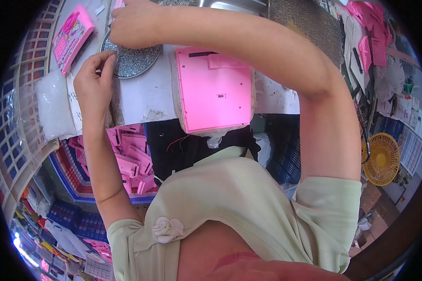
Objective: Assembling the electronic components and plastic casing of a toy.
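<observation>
My left hand (94,75) is at the left of the worktable, thumb and forefinger pinched together at the rim of a round dish (101,47). Small silvery screws (138,61) fill that dish. My right hand (133,24) reaches across to the left over the dish, its fingers curled; a bit of pink plastic (118,3) shows beside it at the top edge. What either hand holds, if anything, is hidden or too small to name. In front of me a flat pink plastic casing (215,100) lies on a padded block, apart from both hands.
A pink toy with buttons (72,40) stands at the far left. Below the table edge, a crate (70,180) holds several pink casings (133,161). A metal tray (239,4) sits at the back; a yellow basket (382,158) hangs at right.
</observation>
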Demonstrator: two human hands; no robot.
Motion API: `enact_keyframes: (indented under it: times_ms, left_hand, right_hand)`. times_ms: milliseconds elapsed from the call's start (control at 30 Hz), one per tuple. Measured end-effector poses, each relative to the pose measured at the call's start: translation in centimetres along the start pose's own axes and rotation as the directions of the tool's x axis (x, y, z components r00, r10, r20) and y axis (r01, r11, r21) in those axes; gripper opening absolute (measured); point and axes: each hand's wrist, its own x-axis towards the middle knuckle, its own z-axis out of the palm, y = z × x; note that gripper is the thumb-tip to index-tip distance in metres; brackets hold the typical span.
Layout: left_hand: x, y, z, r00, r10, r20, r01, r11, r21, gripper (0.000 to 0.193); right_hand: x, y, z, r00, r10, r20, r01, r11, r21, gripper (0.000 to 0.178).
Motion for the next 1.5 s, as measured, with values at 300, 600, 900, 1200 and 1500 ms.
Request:
enact_keyframes:
  times_ms: [300,600,900,1200,1500]
  left_hand:
    - [-5.9,6.4,0.8,0.954,-0.067,0.291,0.215,0.831,-0.513,0.01]
    - [-8.4,12.6,5.0,0.908,0.322,0.269,-0.181,0.879,-0.441,0.012]
    - [-8.3,12.7,6.8,0.842,0.516,0.155,-0.456,0.835,-0.307,0.015]
    - [-8.0,14.0,8.9,0.771,0.596,0.224,-0.562,0.802,-0.202,0.014]
    - [-8.1,14.0,8.5,0.777,0.571,0.265,-0.53,0.82,-0.213,0.016]
  right_hand:
    - [-17.7,-1.8,-8.4,0.946,0.232,-0.229,-0.16,0.942,0.294,0.016]
    - [-25.9,-6.8,-6.9,0.817,0.566,-0.112,-0.412,0.708,0.574,0.016]
    - [-24.8,-5.4,-8.1,0.799,0.568,0.198,-0.547,0.549,0.633,0.013]
    - [-25.9,-5.1,-9.0,0.728,0.663,0.176,-0.579,0.456,0.676,0.02]
    - [-26.3,-3.2,-10.4,0.724,0.687,0.058,-0.558,0.534,0.635,0.023]
